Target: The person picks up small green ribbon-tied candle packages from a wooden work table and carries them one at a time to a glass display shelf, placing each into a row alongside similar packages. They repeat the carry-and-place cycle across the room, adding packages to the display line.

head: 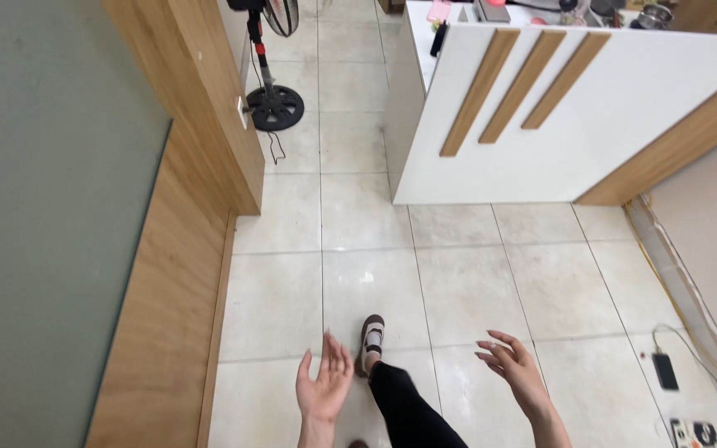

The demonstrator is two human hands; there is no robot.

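— What's far ahead of the left hand (324,383)?
— A black fan stand (274,108), next to a wooden wall (201,124).
— And near the right hand (512,365)?
— A black phone (665,371) on the tiles (458,282), off to its right. A white counter (624,124) is far ahead.

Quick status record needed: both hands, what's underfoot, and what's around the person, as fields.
left hand: left hand open, palm showing, empty, raised over the floor
right hand: right hand open, fingers spread, empty
footing: one foot in a sandal stepped forward on the tiled floor; dark trouser leg behind it
ahead: white counter with slanted wooden strips, cluttered top
ahead left: standing fan base by the wooden partition
right floor: phone on a cable near the wall
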